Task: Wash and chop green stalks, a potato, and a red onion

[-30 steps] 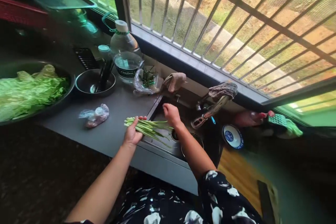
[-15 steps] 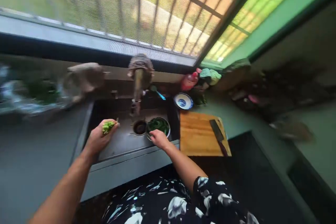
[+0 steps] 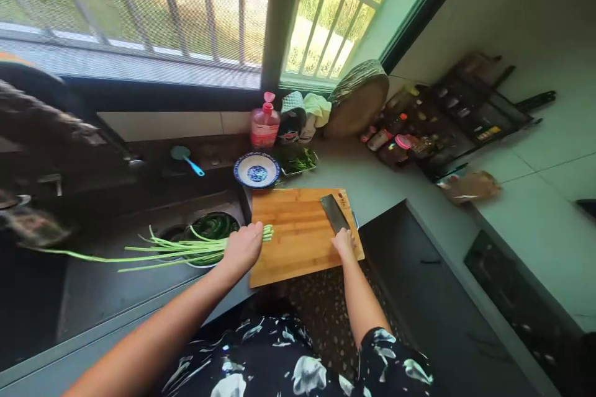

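Observation:
A bunch of long thin green stems (image 3: pixel 177 252) is gripped in my left hand (image 3: pixel 244 248), at the left edge of the wooden cutting board (image 3: pixel 293 229). Their cut ends poke out over the board, while the long ends trail left above the sink. On the board's right side lies a cleaver (image 3: pixel 333 212), blade flat and pointing away. My right hand (image 3: pixel 343 242) is closed around its handle, which is mostly hidden. Beneath the stems, a bowl of dark green leaves in water (image 3: pixel 215 225) stands in the sink.
Behind the board are a blue-rimmed plate (image 3: pixel 257 170), a tray of greens (image 3: pixel 300 161) and a pink soap bottle (image 3: pixel 264 124). The faucet (image 3: pixel 133 158) reaches over the sink (image 3: pixel 112 298). A blue-handled spoon (image 3: pixel 187 160) rests on the sink's back ledge. Bottles and jars (image 3: pixel 400 146) crowd the right corner.
The view has swung right. My left hand has carried the stems from the sink to the board's edge. My right hand has left the bowl and taken hold of the cleaver.

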Action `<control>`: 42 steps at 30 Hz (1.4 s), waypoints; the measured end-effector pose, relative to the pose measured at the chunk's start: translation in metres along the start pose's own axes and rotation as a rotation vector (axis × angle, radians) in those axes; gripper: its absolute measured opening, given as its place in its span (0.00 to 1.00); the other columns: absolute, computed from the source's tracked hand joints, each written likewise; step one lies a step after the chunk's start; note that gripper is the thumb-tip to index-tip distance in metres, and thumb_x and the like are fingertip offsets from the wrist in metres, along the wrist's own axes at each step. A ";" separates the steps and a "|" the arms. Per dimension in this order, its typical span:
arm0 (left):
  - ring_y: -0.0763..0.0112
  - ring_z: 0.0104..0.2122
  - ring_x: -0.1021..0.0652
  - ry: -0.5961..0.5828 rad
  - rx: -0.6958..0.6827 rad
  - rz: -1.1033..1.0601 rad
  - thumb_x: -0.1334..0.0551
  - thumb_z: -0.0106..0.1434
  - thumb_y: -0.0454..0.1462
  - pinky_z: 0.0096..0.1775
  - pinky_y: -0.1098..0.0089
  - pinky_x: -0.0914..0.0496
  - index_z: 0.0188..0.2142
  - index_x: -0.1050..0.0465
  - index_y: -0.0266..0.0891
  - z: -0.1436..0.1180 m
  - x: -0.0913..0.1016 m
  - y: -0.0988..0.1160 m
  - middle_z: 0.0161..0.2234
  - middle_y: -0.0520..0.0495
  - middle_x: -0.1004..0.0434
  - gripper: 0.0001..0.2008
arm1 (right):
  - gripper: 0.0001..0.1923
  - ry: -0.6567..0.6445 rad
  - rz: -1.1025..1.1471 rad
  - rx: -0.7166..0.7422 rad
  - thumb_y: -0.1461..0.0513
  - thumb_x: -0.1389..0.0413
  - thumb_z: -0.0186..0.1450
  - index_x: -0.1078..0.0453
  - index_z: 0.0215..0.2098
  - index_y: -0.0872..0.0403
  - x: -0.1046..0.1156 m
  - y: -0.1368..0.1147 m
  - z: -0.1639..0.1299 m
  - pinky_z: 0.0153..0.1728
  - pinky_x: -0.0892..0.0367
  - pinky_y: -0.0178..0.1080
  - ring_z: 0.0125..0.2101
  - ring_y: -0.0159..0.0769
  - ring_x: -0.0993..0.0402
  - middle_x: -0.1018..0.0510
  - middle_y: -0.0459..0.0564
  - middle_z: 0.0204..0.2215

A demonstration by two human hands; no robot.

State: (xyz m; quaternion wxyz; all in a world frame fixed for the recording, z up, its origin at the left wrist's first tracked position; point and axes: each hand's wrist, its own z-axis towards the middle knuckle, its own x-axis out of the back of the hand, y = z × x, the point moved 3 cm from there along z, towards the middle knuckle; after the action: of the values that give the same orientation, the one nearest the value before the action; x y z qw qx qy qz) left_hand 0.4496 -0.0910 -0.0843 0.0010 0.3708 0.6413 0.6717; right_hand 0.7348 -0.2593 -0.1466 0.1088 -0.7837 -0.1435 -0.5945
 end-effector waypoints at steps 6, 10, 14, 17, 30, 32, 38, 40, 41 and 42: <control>0.49 0.42 0.29 0.021 0.136 -0.135 0.43 0.54 0.30 0.51 0.49 0.49 0.17 0.45 0.40 0.062 -0.151 0.041 0.19 0.46 0.38 0.13 | 0.22 -0.030 0.076 0.128 0.66 0.46 0.55 0.38 0.49 0.61 -0.015 0.040 0.044 0.41 0.36 0.41 0.43 0.46 0.29 0.27 0.63 0.42; 0.48 0.46 0.31 0.010 0.158 -0.132 0.44 0.56 0.31 0.53 0.48 0.52 0.18 0.43 0.39 0.091 -0.218 0.049 0.23 0.42 0.33 0.13 | 0.20 -0.016 0.383 0.289 0.65 0.49 0.55 0.37 0.47 0.58 -0.012 0.051 0.053 0.39 0.35 0.37 0.38 0.40 0.27 0.24 0.55 0.37; 0.47 0.52 0.36 -0.021 0.146 -0.104 0.42 0.58 0.36 0.55 0.49 0.54 0.22 0.38 0.39 0.103 -0.264 0.047 0.34 0.36 0.28 0.09 | 0.14 -0.055 0.636 0.346 0.64 0.52 0.55 0.32 0.39 0.54 -0.015 0.059 0.054 0.32 0.34 0.35 0.29 0.35 0.28 0.25 0.45 0.27; 0.44 0.58 0.44 -0.077 0.049 0.021 0.37 0.54 0.45 0.56 0.48 0.57 0.30 0.32 0.40 0.105 -0.283 0.045 0.48 0.30 0.32 0.12 | 0.13 -0.100 0.693 0.320 0.64 0.52 0.54 0.32 0.38 0.54 -0.018 0.063 0.054 0.29 0.35 0.34 0.26 0.33 0.30 0.27 0.44 0.24; 0.50 0.61 0.45 -0.260 -0.199 0.389 0.37 0.55 0.39 0.60 0.50 0.68 0.57 0.37 0.45 0.080 -0.249 0.001 0.60 0.38 0.41 0.29 | 0.12 -0.132 0.581 0.453 0.64 0.52 0.55 0.32 0.37 0.53 -0.014 0.054 0.038 0.33 0.36 0.35 0.29 0.36 0.31 0.26 0.47 0.27; 0.49 0.61 0.45 -0.242 -0.210 0.389 0.37 0.56 0.40 0.59 0.49 0.69 0.58 0.39 0.45 0.079 -0.251 -0.002 0.60 0.37 0.41 0.30 | 0.12 -0.121 0.569 0.427 0.64 0.52 0.56 0.32 0.37 0.53 -0.013 0.056 0.039 0.32 0.37 0.35 0.28 0.36 0.31 0.26 0.46 0.26; 0.45 0.61 0.45 -0.278 -0.262 0.342 0.36 0.55 0.41 0.58 0.46 0.69 0.57 0.37 0.46 0.088 -0.260 -0.001 0.59 0.36 0.40 0.30 | 0.11 -0.099 0.513 0.513 0.64 0.54 0.57 0.33 0.36 0.53 -0.013 0.055 0.038 0.30 0.40 0.34 0.27 0.35 0.32 0.28 0.45 0.25; 0.45 0.60 0.44 -0.312 -0.264 0.337 0.34 0.53 0.40 0.58 0.45 0.68 0.56 0.36 0.46 0.093 -0.263 0.002 0.59 0.35 0.39 0.30 | 0.10 -0.096 0.484 0.527 0.64 0.54 0.58 0.34 0.35 0.53 -0.014 0.054 0.037 0.30 0.41 0.34 0.27 0.35 0.33 0.28 0.45 0.25; 0.44 0.60 0.44 -0.319 -0.270 0.322 0.33 0.52 0.40 0.58 0.45 0.67 0.56 0.36 0.45 0.095 -0.262 0.003 0.58 0.35 0.38 0.31 | 0.10 -0.089 0.457 0.514 0.64 0.55 0.58 0.34 0.34 0.53 -0.015 0.054 0.038 0.29 0.41 0.34 0.27 0.35 0.33 0.29 0.45 0.24; 0.44 0.60 0.44 -0.319 -0.278 0.303 0.32 0.50 0.40 0.58 0.45 0.66 0.56 0.35 0.45 0.097 -0.258 0.005 0.58 0.34 0.38 0.33 | 0.09 -0.082 0.423 0.496 0.64 0.55 0.59 0.34 0.34 0.53 -0.015 0.055 0.038 0.29 0.42 0.34 0.27 0.36 0.33 0.29 0.46 0.24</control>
State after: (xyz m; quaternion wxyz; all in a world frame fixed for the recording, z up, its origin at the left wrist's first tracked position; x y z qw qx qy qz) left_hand 0.6876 -0.1319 -0.2179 0.0524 0.5604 0.4717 0.6787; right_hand 0.7850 -0.2991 -0.1710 0.4116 -0.7691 -0.1220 -0.4735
